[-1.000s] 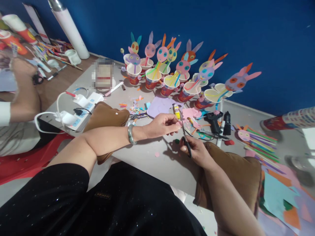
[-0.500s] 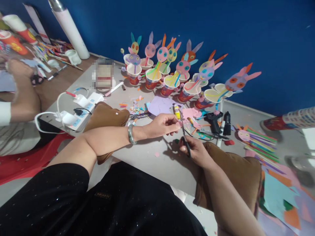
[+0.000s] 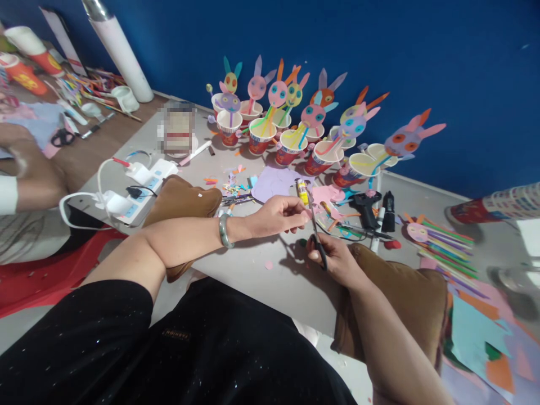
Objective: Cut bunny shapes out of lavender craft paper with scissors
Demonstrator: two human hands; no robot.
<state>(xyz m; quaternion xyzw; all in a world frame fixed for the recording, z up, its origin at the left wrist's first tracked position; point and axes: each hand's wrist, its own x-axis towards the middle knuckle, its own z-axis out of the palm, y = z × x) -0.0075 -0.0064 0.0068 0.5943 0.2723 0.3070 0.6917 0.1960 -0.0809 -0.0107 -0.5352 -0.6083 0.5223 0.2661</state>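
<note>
Between the fingertips of my left hand is a small piece of pink paper, pinched and partly hidden. My right hand is closed around the black handles of a pair of scissors, whose blades point up and away, right beside the pink paper. A small pink paper disc lies on the grey table below my hands. Just beyond them are a yellow glue stick, a purple paper sheet and pink paper scraps.
Several paper cups with rabbit faces stand along the blue wall. A black glue gun lies at right, near coloured sticks. Brown cushions sit under my arms. At left are a power strip and another person's arm.
My hands, the scissors and the pink paper hold nearly the same position. At the far left, the other person's hand has moved down, showing more of the paper and scissors there.
</note>
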